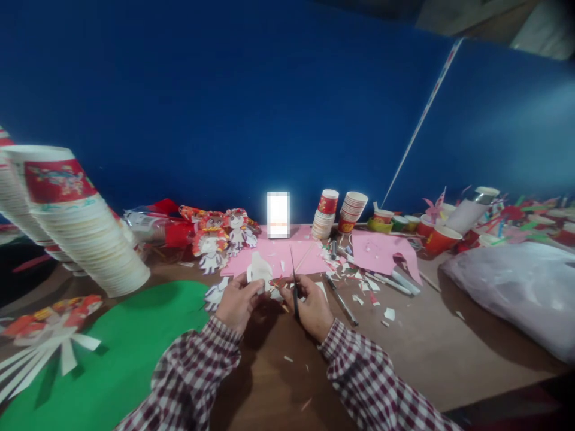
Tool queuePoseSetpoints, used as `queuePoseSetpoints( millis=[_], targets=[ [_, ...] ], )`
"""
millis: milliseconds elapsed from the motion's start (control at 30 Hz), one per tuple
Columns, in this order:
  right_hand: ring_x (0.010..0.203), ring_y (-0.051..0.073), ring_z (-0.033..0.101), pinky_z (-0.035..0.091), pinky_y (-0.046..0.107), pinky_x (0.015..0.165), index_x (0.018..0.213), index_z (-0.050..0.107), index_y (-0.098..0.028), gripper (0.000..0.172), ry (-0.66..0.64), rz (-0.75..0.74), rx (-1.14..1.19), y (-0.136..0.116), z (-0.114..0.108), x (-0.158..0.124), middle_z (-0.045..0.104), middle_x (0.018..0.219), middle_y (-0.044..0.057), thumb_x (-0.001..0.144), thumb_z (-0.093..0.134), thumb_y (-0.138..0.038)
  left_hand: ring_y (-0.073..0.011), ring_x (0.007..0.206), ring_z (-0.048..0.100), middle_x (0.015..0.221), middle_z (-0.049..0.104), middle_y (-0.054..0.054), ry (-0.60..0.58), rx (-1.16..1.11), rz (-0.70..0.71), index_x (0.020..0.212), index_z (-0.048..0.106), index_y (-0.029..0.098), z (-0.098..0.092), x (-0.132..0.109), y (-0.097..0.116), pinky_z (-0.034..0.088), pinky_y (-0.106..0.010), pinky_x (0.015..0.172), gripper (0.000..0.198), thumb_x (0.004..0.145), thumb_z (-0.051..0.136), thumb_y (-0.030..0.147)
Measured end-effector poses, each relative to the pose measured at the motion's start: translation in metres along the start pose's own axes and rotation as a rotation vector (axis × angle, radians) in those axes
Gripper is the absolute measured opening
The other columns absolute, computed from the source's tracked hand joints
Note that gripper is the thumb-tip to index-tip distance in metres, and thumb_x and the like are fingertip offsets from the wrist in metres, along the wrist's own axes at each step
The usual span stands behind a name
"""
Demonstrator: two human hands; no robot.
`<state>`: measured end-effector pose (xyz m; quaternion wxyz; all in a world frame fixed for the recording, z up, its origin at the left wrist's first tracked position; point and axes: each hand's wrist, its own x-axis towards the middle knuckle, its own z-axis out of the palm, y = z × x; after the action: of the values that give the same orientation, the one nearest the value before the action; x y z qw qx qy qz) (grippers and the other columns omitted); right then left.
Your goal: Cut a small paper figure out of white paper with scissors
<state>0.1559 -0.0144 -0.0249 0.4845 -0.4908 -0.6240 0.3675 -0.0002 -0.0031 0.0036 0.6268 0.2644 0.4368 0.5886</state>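
Note:
My left hand (239,300) pinches a white paper cutout (259,267) between thumb and fingers, holding it up above the table. In my right hand (313,306) is a pair of scissors (294,281), dark-handled, its blades pointing up and away from me. The scissors are to the right of the cutout, apart from it. Behind both hands lies a pink sheet (287,248) strewn with paper scraps. Several painted paper figures (211,254) with red and orange tops sit left of the sheet. A white figure cutout (217,294) lies beside my left hand.
Tall paper-cup stacks (85,221) lean at the left, near a green sheet (135,347) and a cut paper cup (54,335). Smaller cup stacks (353,212) stand at the back. Pens (342,301), scraps, another pink sheet (381,251) and a plastic bag (512,287) occupy the right.

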Motion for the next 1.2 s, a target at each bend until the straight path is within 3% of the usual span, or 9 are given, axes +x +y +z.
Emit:
queuePoseSetpoints(
  millis=[300, 500, 767, 900, 1000, 1100, 1200],
  targets=[
    [0.063, 0.014, 0.059, 0.048, 0.022, 0.058, 0.090, 0.059, -0.018, 0.021, -0.051, 0.051, 0.204, 0.009, 0.005, 0.001, 0.063, 0.070, -0.001, 0.078, 0.067, -0.032, -0.0103, 0.052, 0.061, 0.063, 0.068, 0.000, -0.101, 0.050, 0.007, 0.083, 0.063, 0.012, -0.001, 0.003, -0.008, 0.050, -0.019, 0.050, 0.032, 0.053, 0.074, 0.011],
    [0.062, 0.015, 0.061, 0.050, 0.023, 0.057, 0.092, 0.061, -0.018, 0.023, -0.037, 0.050, 0.180, 0.013, 0.005, 0.003, 0.063, 0.070, 0.000, 0.077, 0.067, -0.034, -0.0099, 0.055, 0.062, 0.068, 0.070, 0.000, -0.129, 0.009, 0.012, 0.091, 0.062, 0.012, -0.002, 0.004, -0.009, 0.051, -0.019, 0.052, 0.041, 0.053, 0.076, 0.011],
    [0.055, 0.014, 0.057, 0.047, 0.022, 0.050, 0.089, 0.059, -0.017, 0.023, -0.033, 0.065, 0.198, 0.007, 0.004, 0.005, 0.062, 0.065, 0.000, 0.077, 0.065, -0.036, -0.0106, 0.055, 0.063, 0.069, 0.071, -0.001, -0.131, 0.018, 0.039, 0.089, 0.064, 0.012, -0.005, 0.006, -0.010, 0.052, -0.020, 0.054, 0.039, 0.053, 0.078, 0.015],
    [0.048, 0.013, 0.051, 0.039, 0.021, 0.045, 0.094, 0.052, -0.019, 0.029, 0.058, 0.050, -0.014, 0.003, -0.004, 0.007, 0.058, 0.057, -0.004, 0.074, 0.066, -0.036, -0.0133, 0.061, 0.065, 0.073, 0.072, -0.002, -0.132, 0.025, 0.121, 0.090, 0.064, 0.012, -0.007, 0.008, -0.012, 0.053, -0.024, 0.059, 0.040, 0.054, 0.079, 0.020],
    [0.050, 0.013, 0.047, 0.033, 0.021, 0.047, 0.078, 0.049, -0.022, 0.026, 0.159, -0.021, -0.304, 0.005, -0.013, 0.009, 0.053, 0.054, -0.006, 0.070, 0.069, -0.038, -0.0114, 0.058, 0.063, 0.071, 0.071, -0.001, -0.049, 0.052, 0.174, 0.086, 0.065, 0.013, -0.009, 0.005, -0.011, 0.052, -0.022, 0.057, 0.037, 0.053, 0.080, 0.020],
    [0.051, 0.013, 0.044, 0.028, 0.022, 0.049, 0.061, 0.043, -0.022, 0.033, 0.195, -0.047, -0.492, 0.005, -0.021, 0.011, 0.048, 0.053, -0.006, 0.070, 0.068, -0.042, -0.0108, 0.059, 0.062, 0.072, 0.071, -0.001, 0.009, 0.050, 0.172, 0.085, 0.065, 0.013, -0.013, -0.011, -0.009, 0.050, -0.021, 0.056, 0.038, 0.051, 0.081, 0.018],
    [0.052, 0.013, 0.044, 0.025, 0.022, 0.049, 0.061, 0.043, -0.022, 0.032, 0.200, -0.018, -0.540, 0.000, -0.028, 0.012, 0.049, 0.054, -0.005, 0.071, 0.065, -0.042, -0.0124, 0.065, 0.063, 0.080, 0.072, -0.003, 0.026, 0.074, 0.147, 0.093, 0.066, 0.013, -0.019, -0.041, -0.006, 0.050, -0.022, 0.057, 0.045, 0.051, 0.080, 0.016]
  ],
)
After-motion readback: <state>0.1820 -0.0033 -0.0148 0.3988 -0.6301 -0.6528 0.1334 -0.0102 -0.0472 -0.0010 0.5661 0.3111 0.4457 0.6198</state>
